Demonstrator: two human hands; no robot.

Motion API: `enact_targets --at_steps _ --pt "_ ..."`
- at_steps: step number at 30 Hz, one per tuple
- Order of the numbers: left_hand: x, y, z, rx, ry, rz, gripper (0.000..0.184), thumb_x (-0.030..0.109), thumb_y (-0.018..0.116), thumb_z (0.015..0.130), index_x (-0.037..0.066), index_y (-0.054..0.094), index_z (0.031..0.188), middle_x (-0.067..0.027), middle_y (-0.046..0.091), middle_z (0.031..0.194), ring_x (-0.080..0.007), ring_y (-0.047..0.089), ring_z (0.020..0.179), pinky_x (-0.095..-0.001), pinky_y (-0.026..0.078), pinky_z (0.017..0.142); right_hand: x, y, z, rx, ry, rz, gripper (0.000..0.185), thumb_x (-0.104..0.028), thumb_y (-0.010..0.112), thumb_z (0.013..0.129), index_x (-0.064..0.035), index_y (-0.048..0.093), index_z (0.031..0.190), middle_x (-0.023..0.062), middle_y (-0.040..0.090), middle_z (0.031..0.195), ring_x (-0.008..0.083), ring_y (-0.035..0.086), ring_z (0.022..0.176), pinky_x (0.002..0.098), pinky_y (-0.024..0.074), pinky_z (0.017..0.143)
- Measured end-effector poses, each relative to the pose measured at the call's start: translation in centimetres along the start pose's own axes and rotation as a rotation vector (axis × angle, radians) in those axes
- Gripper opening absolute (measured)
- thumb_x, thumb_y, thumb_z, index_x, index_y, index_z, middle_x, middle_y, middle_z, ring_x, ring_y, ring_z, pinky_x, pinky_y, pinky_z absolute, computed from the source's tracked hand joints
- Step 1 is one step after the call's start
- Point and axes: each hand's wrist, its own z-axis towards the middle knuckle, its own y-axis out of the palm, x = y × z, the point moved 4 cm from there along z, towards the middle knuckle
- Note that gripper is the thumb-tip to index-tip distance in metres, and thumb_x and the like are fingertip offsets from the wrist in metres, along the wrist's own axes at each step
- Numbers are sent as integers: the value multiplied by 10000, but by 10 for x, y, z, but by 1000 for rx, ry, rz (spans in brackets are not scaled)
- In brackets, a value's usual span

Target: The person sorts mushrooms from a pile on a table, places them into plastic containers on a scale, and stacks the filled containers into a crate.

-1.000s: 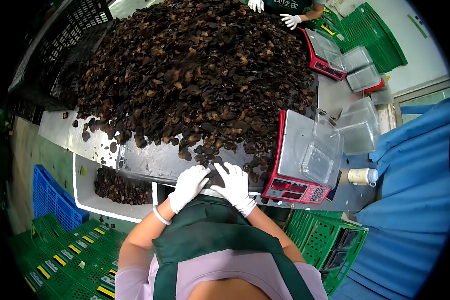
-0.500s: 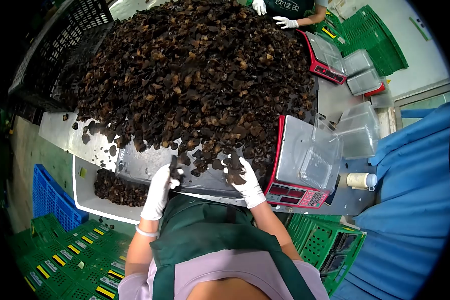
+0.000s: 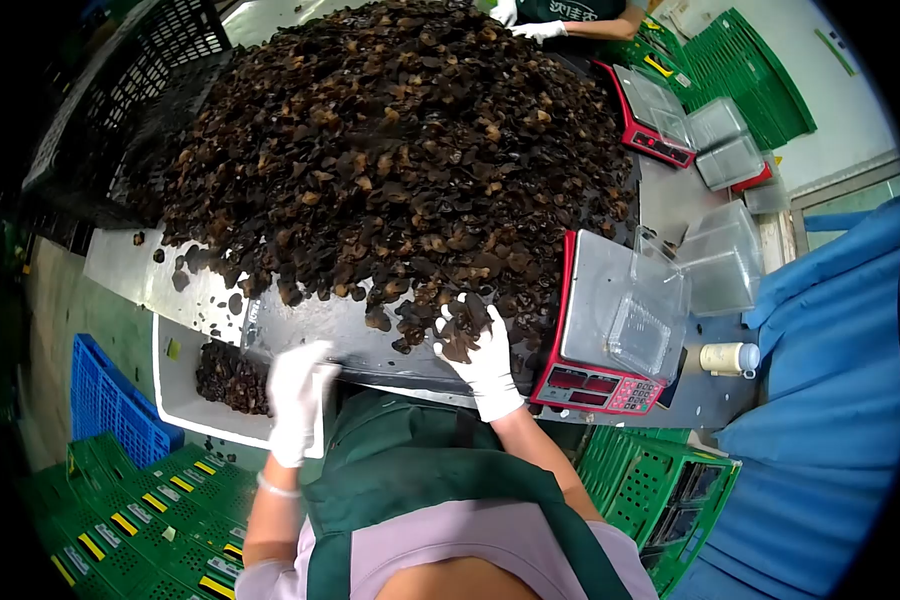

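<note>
A large heap of dark brown wood ear mushrooms point(image 3: 400, 150) covers the metal table point(image 3: 300, 325). My right hand point(image 3: 490, 370), in a white glove, is closed round several wood ear pieces point(image 3: 465, 325) at the near edge of the heap. My left hand point(image 3: 300, 395), also gloved, is over the right side of a white bin point(image 3: 165, 385), smeared by motion. Its fingers are too blurred to show whether anything is in them. More wood ear pieces point(image 3: 230, 378) lie inside that bin.
A red scale point(image 3: 600, 390) with a clear plastic box point(image 3: 640, 335) on it stands to the right. Behind it are another scale point(image 3: 660, 145) and stacked clear boxes point(image 3: 720, 260). A black crate point(image 3: 120, 110) is at left. Across the table, a person's gloved hand point(image 3: 540, 31) touches the heap's edge.
My left hand has moved left and down toward the bin; the dark piece it held no longer shows. My right hand still holds wood ear pieces. The other person's hands have moved left.
</note>
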Motion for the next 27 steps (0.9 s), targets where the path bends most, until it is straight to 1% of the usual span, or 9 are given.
enact_targets --at_steps 4,7,9,11,13,18,21,25,27 --pt "66 72 24 -350 496 -69 513 242 730 731 112 586 1206 -65 589 822 -244 548 660 -366 451 580 13 -8 10 7 3 16 522 -504 368 949 -156 502 1315 140 563 1246 334 558 1080 486 456 918" --pt "64 114 19 -437 630 35 354 159 606 782 128 586 1134 -42 503 719 -220 531 629 -352 434 536 16 2 0 306 -69 -179 563 -492 376 954 -105 467 1353 173 536 1298 347 520 1162 454 388 1041" --pt "74 115 18 -416 709 18 329 141 575 783 129 572 1112 -30 501 705 -203 533 619 -342 432 521 16 0 1 47 -11 119 529 -465 420 950 -59 533 1269 184 594 1190 355 564 1085 475 441 981" --pt "79 111 15 -421 777 -115 334 131 576 788 126 571 1122 -30 510 699 -197 528 595 -339 424 504 6 -8 -5 318 -140 4 512 -450 444 944 -36 560 1222 180 616 1138 364 585 1013 486 480 919" --pt "82 104 16 -406 774 -206 309 117 577 798 118 578 1107 -40 543 713 -216 531 573 -347 420 473 -5 4 -9 69 -19 107 479 -475 441 931 -103 597 1189 164 619 1132 317 594 945 420 502 710" --pt "37 85 25 -589 422 89 74 120 572 838 88 602 898 -90 582 662 -292 618 617 -415 474 488 -77 64 -45 45 -285 -58 499 -525 398 922 -132 623 1134 138 625 1114 253 616 901 357 489 575" --pt "-28 42 10 34 71 -98 116 58 666 823 41 681 936 -104 669 841 -268 635 807 -350 510 737 -156 87 -95 174 -694 -420 450 -495 482 907 -129 619 1130 98 659 1086 232 644 812 352 485 532" --pt "-77 27 -16 68 -261 -68 114 36 661 820 31 662 934 -105 637 901 -256 606 848 -329 486 773 -232 71 -150 453 -1063 -897 372 -384 444 970 -77 609 1100 95 664 1080 167 612 781 280 465 576" --pt "-77 30 -20 11 -291 -52 143 54 662 817 32 656 958 -112 639 923 -273 598 888 -343 476 810 -232 76 -161 495 -935 -1171 326 -339 431 982 -78 622 1025 100 662 1052 141 604 816 254 461 618"
